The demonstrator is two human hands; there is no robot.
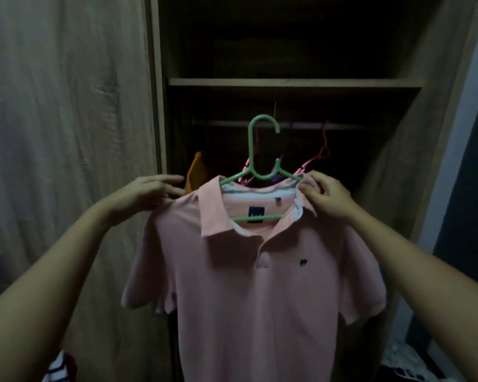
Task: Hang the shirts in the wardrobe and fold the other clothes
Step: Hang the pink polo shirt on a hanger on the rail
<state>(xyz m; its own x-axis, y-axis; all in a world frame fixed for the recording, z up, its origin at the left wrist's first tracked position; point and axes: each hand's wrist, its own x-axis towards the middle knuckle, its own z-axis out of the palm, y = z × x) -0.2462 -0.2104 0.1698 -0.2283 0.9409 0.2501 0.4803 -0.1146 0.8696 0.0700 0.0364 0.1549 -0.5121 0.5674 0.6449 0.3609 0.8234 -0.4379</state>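
A pink polo shirt (260,285) hangs on a green plastic hanger (255,150), held up in front of the open wardrobe (295,82). My left hand (146,195) grips the shirt's left shoulder. At the collar's right side my right hand (326,195) pinches the shirt together with the hanger's arm. The hanger's hook is level with the wardrobe rail (309,124) and in front of it; whether it touches the rail cannot be told.
An orange garment (196,172) and pink hangers (319,154) hang on the rail inside. A closed wooden door (66,133) stands at the left. Striped cloth (60,368) lies at bottom left, more clothes (406,365) at bottom right.
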